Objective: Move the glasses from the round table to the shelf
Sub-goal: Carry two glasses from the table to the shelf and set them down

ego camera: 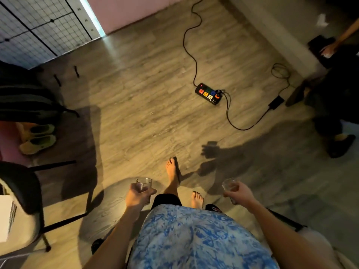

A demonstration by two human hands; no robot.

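Observation:
I hold one clear drinking glass in each hand, low in front of my body, above a wooden floor. My left hand (138,196) is wrapped around an upright glass (144,183). My right hand (240,192) grips a second glass (229,185), which is tilted a little and blurred. My bare feet are between the two hands, one stepping forward. Neither the round table nor the shelf is in view.
A black power strip (209,93) with coloured sockets and trailing cables lies on the floor ahead. A black chair (25,188) stands at the left, with a pair of shoes (38,138) behind it. Another person (330,105) stands at the right edge. A wire-grid panel (38,26) is at top left.

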